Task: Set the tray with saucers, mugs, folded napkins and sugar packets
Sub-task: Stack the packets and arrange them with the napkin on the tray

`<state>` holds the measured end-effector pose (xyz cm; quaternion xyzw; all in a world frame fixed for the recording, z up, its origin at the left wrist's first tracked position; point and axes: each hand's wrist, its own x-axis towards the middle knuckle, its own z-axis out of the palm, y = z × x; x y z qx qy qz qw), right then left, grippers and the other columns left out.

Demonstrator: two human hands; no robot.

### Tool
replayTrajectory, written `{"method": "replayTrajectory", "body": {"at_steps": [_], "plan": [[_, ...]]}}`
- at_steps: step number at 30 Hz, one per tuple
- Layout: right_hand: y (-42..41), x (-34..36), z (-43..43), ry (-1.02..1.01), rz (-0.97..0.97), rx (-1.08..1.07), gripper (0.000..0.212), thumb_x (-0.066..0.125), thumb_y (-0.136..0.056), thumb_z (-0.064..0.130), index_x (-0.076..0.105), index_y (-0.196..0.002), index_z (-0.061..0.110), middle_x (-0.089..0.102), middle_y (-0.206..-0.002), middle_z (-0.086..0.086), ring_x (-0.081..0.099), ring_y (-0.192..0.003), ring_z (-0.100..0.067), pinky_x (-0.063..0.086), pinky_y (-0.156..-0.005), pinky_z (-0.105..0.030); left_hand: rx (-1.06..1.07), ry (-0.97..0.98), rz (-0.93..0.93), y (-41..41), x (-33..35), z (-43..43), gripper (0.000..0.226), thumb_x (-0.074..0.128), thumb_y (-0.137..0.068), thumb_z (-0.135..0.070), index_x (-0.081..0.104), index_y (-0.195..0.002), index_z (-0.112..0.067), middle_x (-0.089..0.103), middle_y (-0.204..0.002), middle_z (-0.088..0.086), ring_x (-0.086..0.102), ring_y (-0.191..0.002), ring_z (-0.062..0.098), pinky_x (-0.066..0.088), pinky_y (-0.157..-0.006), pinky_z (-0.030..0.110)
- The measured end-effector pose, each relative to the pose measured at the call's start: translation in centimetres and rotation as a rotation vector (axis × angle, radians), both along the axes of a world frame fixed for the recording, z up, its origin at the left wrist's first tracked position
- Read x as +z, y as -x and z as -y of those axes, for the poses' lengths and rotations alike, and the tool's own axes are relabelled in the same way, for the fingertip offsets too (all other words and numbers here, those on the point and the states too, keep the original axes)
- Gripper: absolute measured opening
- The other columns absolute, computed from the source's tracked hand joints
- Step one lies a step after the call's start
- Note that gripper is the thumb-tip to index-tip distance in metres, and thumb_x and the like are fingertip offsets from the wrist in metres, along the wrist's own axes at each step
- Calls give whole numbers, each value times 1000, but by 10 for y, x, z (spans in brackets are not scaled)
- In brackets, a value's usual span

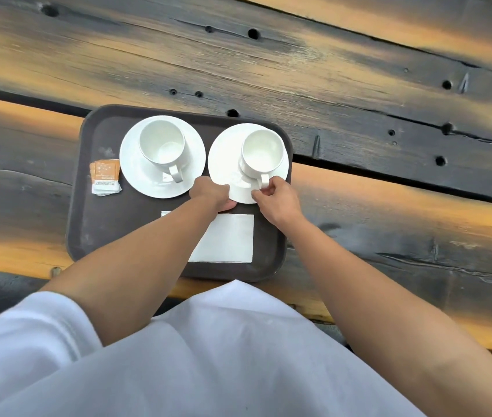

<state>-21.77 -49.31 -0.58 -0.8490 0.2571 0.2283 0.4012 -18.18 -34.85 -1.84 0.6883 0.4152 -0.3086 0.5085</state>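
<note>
1. There is only the head view, looking down at a dark brown tray (94,224) on a table of old wooden planks (359,121).
2. Two white saucers sit side by side at the far end of the tray, and each has a white mug on it.
3. The left mug (162,144) stands near the middle of the left saucer (136,176).
4. The right mug (262,153) sits toward the far right side of the right saucer (223,158).
5. Both mug handles point back toward the person.
6. A small pile of orange and white sugar packets (105,177) lies on the tray, just left of the left saucer.
7. A folded white napkin (229,239) lies flat at the near end of the tray, partly under the left arm.
8. The left hand (211,192) grips the near edge of the right saucer, with its fingers curled.
9. The right hand (273,198) has its thumb and first finger curled, and it seems to pinch the handle of the right mug, just above the saucer's edge.
10. A white garment (208,356) fills the bottom of the view.
</note>
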Motion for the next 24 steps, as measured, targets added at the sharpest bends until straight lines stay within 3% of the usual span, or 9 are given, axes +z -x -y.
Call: {"method": "replayTrajectory", "body": {"at_steps": [7, 11, 14, 19, 22, 24], "plan": [[-3, -1, 2, -2, -17, 30, 30, 65, -88, 37, 60, -101, 11, 68, -98, -4, 62, -97, -25, 50, -80, -35, 13, 62, -9, -1, -7, -4, 14, 58, -91, 1, 57, -95, -12, 65, -103, 10, 74, -80, 33, 62, -80, 42], [-1, -4, 6, 6, -70, 37, 27, 64, -87, 31, 60, -106, 12, 67, -104, -6, 61, -102, -25, 52, -87, -37, -12, 53, -11, -4, -11, -5, 13, 59, -91, 0, 58, -95, -12, 62, -82, 2, 73, -75, 29, 62, -81, 40], [0, -4, 9, -6, -101, 14, 30, 63, -86, 25, 60, -113, 11, 67, -107, -7, 62, -104, -27, 53, -92, -39, -89, 34, 0, -7, -12, -6, 12, 60, -90, -2, 57, -99, -10, 64, -80, 3, 74, -81, 30, 62, -80, 37], [-4, -3, 7, -35, -151, 10, 38, 59, -86, 20, 56, -123, 9, 67, -105, -10, 66, -102, -34, 55, -92, -47, -119, 11, 43, -1, -10, -8, 10, 59, -93, -15, 56, -85, -13, 71, -78, 4, 76, -74, 31, 61, -84, 40], [-2, -6, 6, -28, -143, -3, 32, 58, -85, 16, 59, -117, 10, 68, -103, -11, 67, -99, -34, 56, -90, -47, 40, 77, 12, 13, -12, -19, 27, 61, -96, -26, 59, -98, 1, 72, -81, 12, 76, -74, 33, 61, -82, 41], [1, -8, 4, -40, -102, -61, 16, 57, -84, 11, 60, -100, 11, 69, -102, -16, 67, -96, -35, 57, -86, -49, 188, 107, -28, 23, -11, -36, 36, 62, -96, -28, 56, -113, 3, 71, -87, 16, 75, -71, 31, 63, -76, 37]]}}
